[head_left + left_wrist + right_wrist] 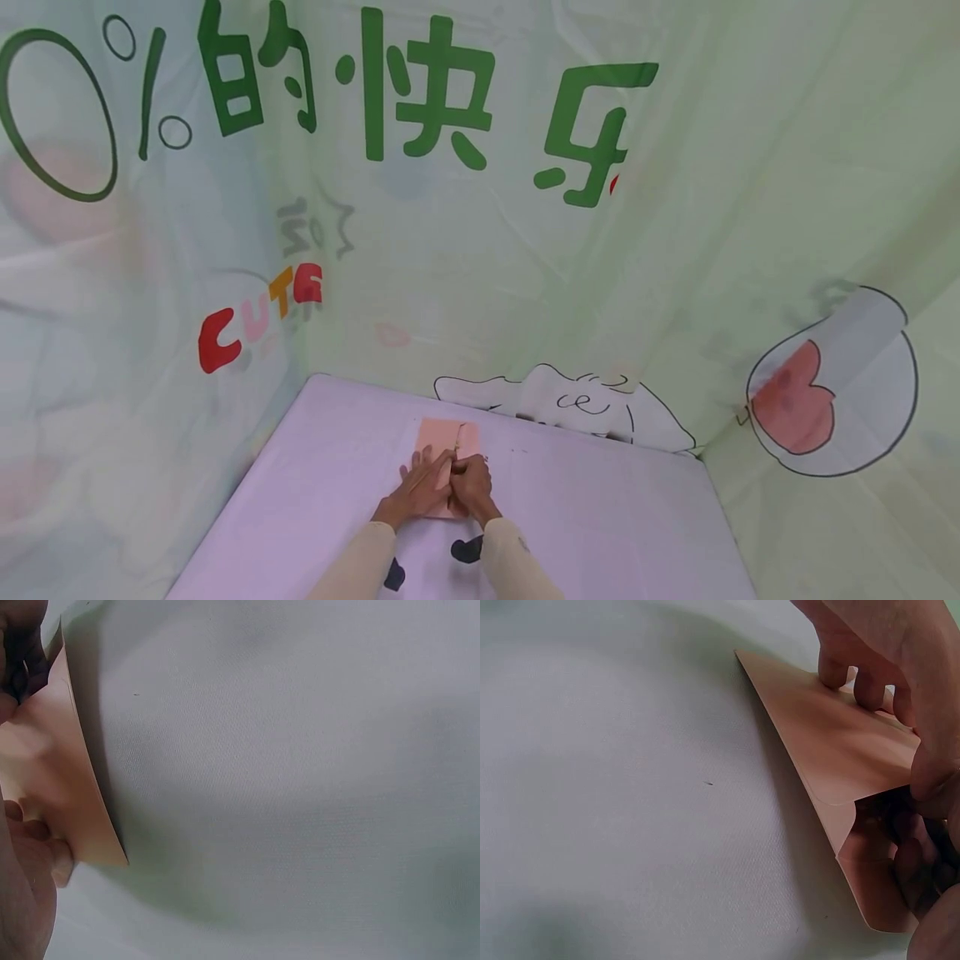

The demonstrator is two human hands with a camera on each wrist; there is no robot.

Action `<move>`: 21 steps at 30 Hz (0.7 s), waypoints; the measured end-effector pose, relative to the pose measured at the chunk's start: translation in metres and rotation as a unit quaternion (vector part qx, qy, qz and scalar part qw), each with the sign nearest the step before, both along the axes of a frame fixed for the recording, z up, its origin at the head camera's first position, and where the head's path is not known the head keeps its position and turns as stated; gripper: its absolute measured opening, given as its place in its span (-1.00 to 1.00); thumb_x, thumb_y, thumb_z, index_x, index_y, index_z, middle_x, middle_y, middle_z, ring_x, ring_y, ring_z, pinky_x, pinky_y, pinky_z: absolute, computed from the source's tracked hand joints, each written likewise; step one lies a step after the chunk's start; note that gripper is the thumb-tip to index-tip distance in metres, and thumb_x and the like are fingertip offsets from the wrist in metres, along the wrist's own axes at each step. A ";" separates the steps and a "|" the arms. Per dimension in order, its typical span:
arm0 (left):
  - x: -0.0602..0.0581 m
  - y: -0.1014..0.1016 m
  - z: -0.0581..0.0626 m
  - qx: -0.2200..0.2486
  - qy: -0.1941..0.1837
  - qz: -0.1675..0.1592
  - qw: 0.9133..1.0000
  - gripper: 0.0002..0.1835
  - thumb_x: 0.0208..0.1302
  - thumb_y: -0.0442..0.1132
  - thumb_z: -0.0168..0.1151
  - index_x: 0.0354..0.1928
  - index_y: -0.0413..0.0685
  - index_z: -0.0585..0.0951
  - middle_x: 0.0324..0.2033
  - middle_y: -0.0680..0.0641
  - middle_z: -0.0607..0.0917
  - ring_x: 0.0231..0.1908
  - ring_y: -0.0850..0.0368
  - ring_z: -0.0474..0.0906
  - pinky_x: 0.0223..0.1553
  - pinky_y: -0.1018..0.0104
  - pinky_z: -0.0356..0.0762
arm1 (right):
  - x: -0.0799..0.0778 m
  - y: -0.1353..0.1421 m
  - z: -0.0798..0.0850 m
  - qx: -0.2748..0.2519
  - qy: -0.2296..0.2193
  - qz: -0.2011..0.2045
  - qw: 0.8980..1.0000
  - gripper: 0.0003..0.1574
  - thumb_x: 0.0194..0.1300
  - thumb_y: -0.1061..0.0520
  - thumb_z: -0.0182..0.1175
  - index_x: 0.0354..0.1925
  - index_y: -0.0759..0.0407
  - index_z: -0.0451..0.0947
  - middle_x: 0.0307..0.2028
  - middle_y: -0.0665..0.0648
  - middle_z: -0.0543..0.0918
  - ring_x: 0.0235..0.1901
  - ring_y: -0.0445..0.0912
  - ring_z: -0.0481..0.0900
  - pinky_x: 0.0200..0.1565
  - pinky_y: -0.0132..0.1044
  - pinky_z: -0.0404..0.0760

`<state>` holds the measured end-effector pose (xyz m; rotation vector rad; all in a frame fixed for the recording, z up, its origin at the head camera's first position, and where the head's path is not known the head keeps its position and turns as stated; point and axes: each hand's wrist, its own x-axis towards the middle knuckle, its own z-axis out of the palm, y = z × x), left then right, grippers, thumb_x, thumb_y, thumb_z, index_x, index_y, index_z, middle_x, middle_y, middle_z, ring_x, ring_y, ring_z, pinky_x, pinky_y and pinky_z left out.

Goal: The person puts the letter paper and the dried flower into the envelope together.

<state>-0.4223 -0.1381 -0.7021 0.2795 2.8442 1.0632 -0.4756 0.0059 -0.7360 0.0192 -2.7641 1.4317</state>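
A salmon-pink paper envelope (pixel 437 433) lies on the table, its mouth gaping on the right side. My left hand (pixel 423 487) presses on it with fingers spread; in the right wrist view those fingertips (pixel 868 694) touch the paper and the thumb sits by the opening. At the mouth, my right hand (pixel 471 483) has curled fingers reaching inside, close to the flap (pixel 877 900). The left wrist view catches only the outer part of the envelope (pixel 67 772) and part of the left hand (pixel 26 900). Whatever lies deeper in the envelope is hidden by shadow and fingers.
The pale lilac tabletop (pixel 600 517) extends around the hands. Two dark shapes, one beside the right sleeve (pixel 467 549) and one by the left (pixel 393 575), show near the front. Printed curtains (pixel 450 275) hang behind and on both sides of the table.
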 end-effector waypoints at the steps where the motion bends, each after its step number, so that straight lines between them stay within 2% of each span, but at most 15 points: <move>1: -0.001 0.000 -0.001 -0.001 -0.001 0.001 1.000 -0.40 0.54 0.03 0.19 0.54 0.19 0.38 0.67 -0.38 0.26 0.66 -0.60 0.04 0.44 -0.80 -0.02 | 0.002 0.000 0.006 -0.004 -0.001 0.003 1.000 -0.86 0.13 0.38 0.41 -0.41 0.22 0.87 -0.42 0.16 0.84 -0.40 -0.04 0.60 -0.34 -0.16 0.58; 4: -0.003 0.001 -0.003 -0.002 0.002 0.003 1.000 -0.40 0.55 0.04 0.20 0.54 0.19 0.38 0.67 -0.39 0.26 0.66 -0.61 0.04 0.44 -0.80 -0.02 | 0.001 0.002 0.003 -0.010 -0.002 0.010 1.000 -0.85 0.16 0.36 0.42 -0.40 0.17 0.88 -0.40 0.14 0.84 -0.38 -0.07 0.59 -0.31 -0.19 0.57; 9: -0.003 0.007 -0.008 -0.004 -0.001 0.001 1.000 -0.40 0.55 0.06 0.20 0.54 0.22 0.37 0.67 -0.39 0.24 0.67 -0.60 0.02 0.46 -0.78 -0.03 | -0.002 0.009 -0.006 0.011 0.001 0.012 1.000 -0.86 0.19 0.32 0.45 -0.35 0.14 0.90 -0.39 0.12 0.86 -0.40 -0.09 0.61 -0.34 -0.24 0.55; 14: 0.001 0.012 -0.006 -0.002 0.004 -0.002 1.000 -0.37 0.52 -0.01 0.21 0.56 0.17 0.38 0.66 -0.37 0.27 0.68 -0.55 0.04 0.45 -0.80 -0.04 | 0.000 0.019 -0.010 -0.001 0.039 0.059 0.997 -0.88 0.23 0.32 0.43 -0.34 0.21 0.90 -0.42 0.15 0.87 -0.44 -0.13 0.58 -0.40 -0.26 0.55; 17: 0.003 0.011 -0.002 -0.002 0.012 -0.004 1.000 -0.38 0.50 -0.08 0.22 0.56 0.12 0.40 0.62 -0.41 0.31 0.62 -0.58 0.13 0.41 -0.82 0.00 | 0.007 0.021 0.003 -0.016 0.028 0.078 0.996 -0.90 0.27 0.31 0.43 -0.32 0.26 0.89 -0.39 0.15 0.87 -0.40 -0.15 0.58 -0.37 -0.30 0.57; 21: 0.003 0.007 0.001 -0.004 0.021 0.000 1.000 -0.40 0.47 -0.16 0.24 0.52 0.09 0.44 0.54 -0.46 0.33 0.51 -0.57 0.24 0.35 -0.83 0.05 | 0.011 0.021 0.017 -0.010 0.029 0.085 0.996 -0.88 0.27 0.36 0.44 -0.22 0.31 0.88 -0.30 0.21 0.90 -0.27 -0.11 0.71 -0.23 -0.27 0.69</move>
